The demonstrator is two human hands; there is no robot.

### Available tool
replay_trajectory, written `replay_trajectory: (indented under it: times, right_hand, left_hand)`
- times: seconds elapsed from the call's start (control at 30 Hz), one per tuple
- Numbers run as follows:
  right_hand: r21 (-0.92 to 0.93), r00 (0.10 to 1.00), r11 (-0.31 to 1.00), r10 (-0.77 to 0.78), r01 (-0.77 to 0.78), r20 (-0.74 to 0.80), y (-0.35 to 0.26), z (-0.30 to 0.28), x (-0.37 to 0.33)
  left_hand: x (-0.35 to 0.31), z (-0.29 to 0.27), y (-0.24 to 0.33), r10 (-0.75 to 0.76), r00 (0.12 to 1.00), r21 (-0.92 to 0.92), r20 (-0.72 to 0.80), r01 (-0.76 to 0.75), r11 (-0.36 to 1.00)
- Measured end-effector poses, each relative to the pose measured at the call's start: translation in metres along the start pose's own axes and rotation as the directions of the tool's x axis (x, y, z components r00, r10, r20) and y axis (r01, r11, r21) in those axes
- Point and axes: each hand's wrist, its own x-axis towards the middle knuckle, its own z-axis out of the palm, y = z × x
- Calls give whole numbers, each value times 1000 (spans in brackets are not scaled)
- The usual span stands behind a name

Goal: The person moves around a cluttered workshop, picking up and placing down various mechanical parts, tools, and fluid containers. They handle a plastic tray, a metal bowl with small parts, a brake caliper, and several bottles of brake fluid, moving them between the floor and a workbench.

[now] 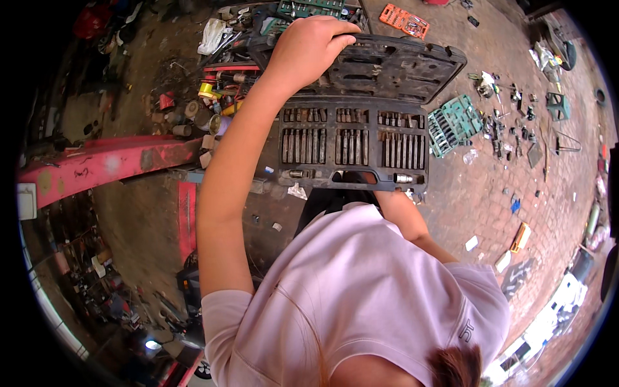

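Note:
A black bit set case (353, 106) is spread wide in front of me, with rows of long and short metal bits (304, 146) in its lower half. Two larger metal adapters (403, 178) lie in slots along the near edge. My left hand (314, 46) is closed on the far rim of the raised lid (400, 68), thumb and fingers pinching the edge. At the near side, my right hand (385, 196) grips the case by its handle; part of the hand shows through the handle opening, and most of the fingers are hidden beneath.
A pink-red metal beam (109, 164) reaches in from the left. Green socket sets (455, 125) and an orange tool case (404, 21) lie beyond and to the right. Loose metal parts (509, 132) are scattered over the paved floor. Cans and jars (206, 118) crowd the left of the case.

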Motion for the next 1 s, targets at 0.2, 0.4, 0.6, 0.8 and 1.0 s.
replay_trajectory:
  times: [0.2, 0.4, 0.6, 0.8, 1.0]
  right_hand:
    - [6, 1000, 1000, -5, 5, 2, 3, 6, 8]
    - [31, 1000, 999, -20, 20, -13, 5, 7, 9]
    - [29, 1000, 999, -31, 31, -5, -3, 11, 18]
    - [10, 1000, 1000, -14, 14, 6, 0, 15, 22]
    - [-51, 999, 998, -26, 25, -24, -36, -21, -4]
  left_hand:
    - [-2, -3, -2, -38, 999, -33, 36, 40, 999]
    - [-9, -6, 3, -34, 996, -81, 88, 41, 996]
    - [-25, -13, 38, 27, 977, -7, 213, -26, 1000]
    - [-118, 16, 75, 102, 993, -20, 56, -101, 995]
    - [-162, 79, 98, -164, 984, -93, 64, 169, 981]
